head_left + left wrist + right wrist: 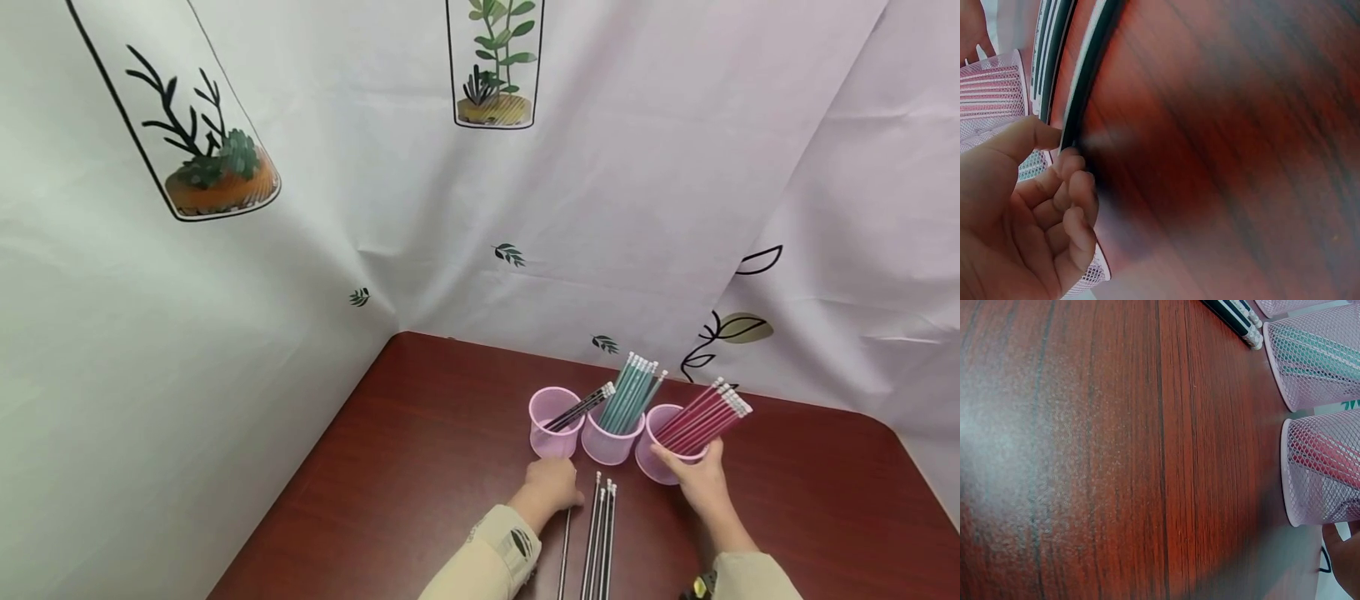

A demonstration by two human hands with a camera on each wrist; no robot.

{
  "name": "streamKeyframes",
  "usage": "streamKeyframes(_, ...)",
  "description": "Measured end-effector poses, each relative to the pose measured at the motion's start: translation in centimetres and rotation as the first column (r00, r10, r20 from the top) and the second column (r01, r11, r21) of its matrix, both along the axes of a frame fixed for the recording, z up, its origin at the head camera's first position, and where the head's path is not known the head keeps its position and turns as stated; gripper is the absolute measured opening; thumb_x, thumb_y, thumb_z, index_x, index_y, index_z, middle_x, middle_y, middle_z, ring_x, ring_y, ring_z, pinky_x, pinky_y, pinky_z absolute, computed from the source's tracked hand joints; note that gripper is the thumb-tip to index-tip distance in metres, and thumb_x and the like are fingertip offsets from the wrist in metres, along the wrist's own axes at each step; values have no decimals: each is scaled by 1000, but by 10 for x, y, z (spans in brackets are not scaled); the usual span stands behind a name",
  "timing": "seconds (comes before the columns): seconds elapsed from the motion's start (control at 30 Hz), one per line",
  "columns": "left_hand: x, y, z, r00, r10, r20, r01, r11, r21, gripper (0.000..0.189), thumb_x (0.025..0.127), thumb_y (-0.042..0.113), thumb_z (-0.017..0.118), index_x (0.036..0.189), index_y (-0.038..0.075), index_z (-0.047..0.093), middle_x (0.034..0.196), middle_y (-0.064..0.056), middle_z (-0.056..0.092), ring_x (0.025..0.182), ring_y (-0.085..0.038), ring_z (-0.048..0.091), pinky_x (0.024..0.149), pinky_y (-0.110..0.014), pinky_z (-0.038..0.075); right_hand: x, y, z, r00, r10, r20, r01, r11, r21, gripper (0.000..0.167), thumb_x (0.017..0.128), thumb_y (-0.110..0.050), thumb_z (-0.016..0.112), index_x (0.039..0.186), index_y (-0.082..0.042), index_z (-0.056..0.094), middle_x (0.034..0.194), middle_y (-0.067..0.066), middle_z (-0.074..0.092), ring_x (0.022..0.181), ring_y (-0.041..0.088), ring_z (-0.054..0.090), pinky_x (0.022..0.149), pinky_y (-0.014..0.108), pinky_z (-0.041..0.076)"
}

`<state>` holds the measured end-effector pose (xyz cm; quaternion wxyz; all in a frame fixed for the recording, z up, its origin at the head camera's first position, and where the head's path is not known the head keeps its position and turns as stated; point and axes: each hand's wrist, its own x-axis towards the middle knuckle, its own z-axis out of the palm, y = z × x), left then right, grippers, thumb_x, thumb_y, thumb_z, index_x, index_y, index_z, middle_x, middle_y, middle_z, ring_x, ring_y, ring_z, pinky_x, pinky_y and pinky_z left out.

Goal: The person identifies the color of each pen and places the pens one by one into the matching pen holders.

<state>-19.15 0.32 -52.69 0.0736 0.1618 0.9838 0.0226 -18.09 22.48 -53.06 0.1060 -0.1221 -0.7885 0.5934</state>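
My left hand (551,487) pinches one black pencil (1082,75) between thumb and forefinger near its end; the pencil lies along the table. Just right of it lie several more black pencils (602,542), side by side. My right hand (703,482) holds the right-hand pink mesh cup (1310,481) from the front, thumb and fingers around its side. Crimson pencils (697,425) lean to the right in that cup. The middle pink cup (609,452) carries teal pencils (628,400). A left pink cup (553,442) has a few black pencils (577,412) tilted to the right.
The dark red wood table (420,433) meets a white plant-print cloth (622,208) along its back and left. All three cups stand in a row near the back edge. Something black and yellow (701,586) shows by my right sleeve.
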Motion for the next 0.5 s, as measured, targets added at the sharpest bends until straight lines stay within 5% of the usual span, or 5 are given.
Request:
streamKeyframes(0.23,-2,2,19,1000,-11,-26,13,996,88,38,64,45,77,55,16,54,55,4,51,53,-12,50,47,-29,41,1,0,0,1000,1,4,-1,1000,1,92,80,-17,73,140,1,5,133,28,22,120,40,30,102,55,24)
streamKeyframes(0.5,-20,2,87,1000,-19,-22,23,979,203,39,67,43,75,51,18,50,49,7,50,49,-11,48,45,-25,39,1,0,0,1000,-2,3,2,1000,9,91,80,-17,73,139,2,7,132,29,23,119,40,31,102,54,24)
